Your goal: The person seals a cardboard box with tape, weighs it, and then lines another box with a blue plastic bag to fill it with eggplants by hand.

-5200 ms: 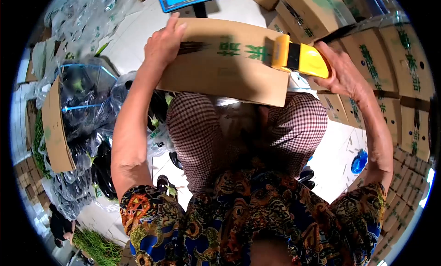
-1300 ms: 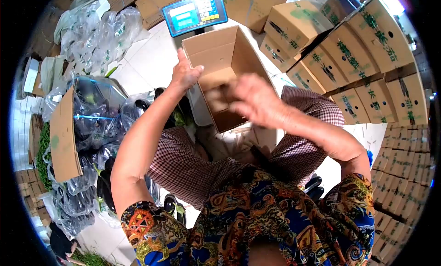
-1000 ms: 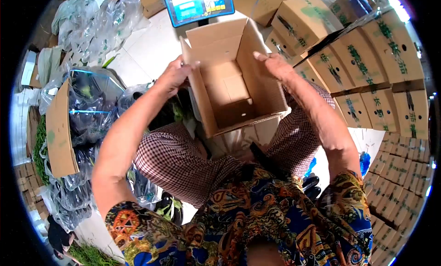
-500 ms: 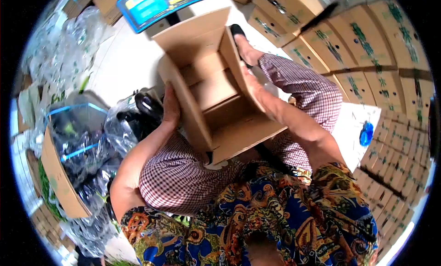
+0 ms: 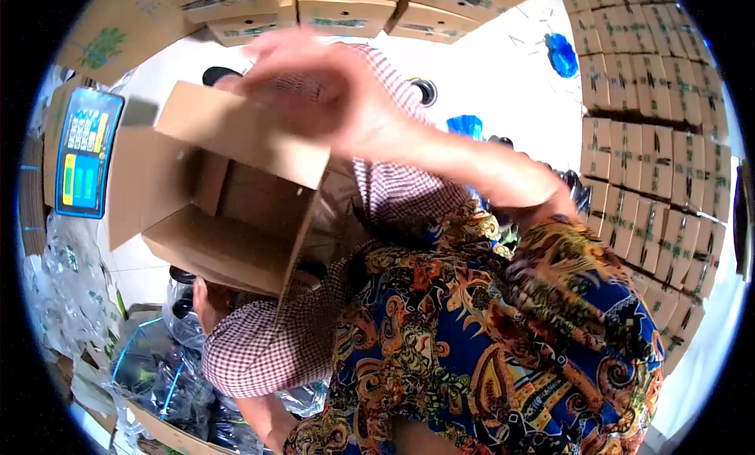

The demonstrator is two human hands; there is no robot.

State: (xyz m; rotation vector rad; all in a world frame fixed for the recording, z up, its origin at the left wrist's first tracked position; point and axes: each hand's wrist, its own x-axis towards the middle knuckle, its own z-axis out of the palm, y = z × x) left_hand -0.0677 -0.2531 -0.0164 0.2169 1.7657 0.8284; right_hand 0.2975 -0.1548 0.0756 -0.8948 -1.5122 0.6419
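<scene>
An open cardboard box (image 5: 228, 258) rests between my bent legs, its flaps spread and its inside bare. Low on the near left side, my left hand (image 5: 207, 304) is against the outside wall; the box covers part of it. My right hand (image 5: 311, 89) is raised above the far flap, smeared by motion, and overlaps the box's upper right edge in this view. Its fingers are too blurred to read.
A blue-framed scale display (image 5: 88, 152) stands at the left. Below it are clear plastic bags (image 5: 71, 274) and a carton lined with plastic (image 5: 157, 431). Stacked cartons (image 5: 653, 156) line the right side, and more cartons (image 5: 346, 18) stand at the back.
My view has turned to the right. My right hand has left the box's right wall and risen over its far side. The box has turned, while my left hand stays at its side.
</scene>
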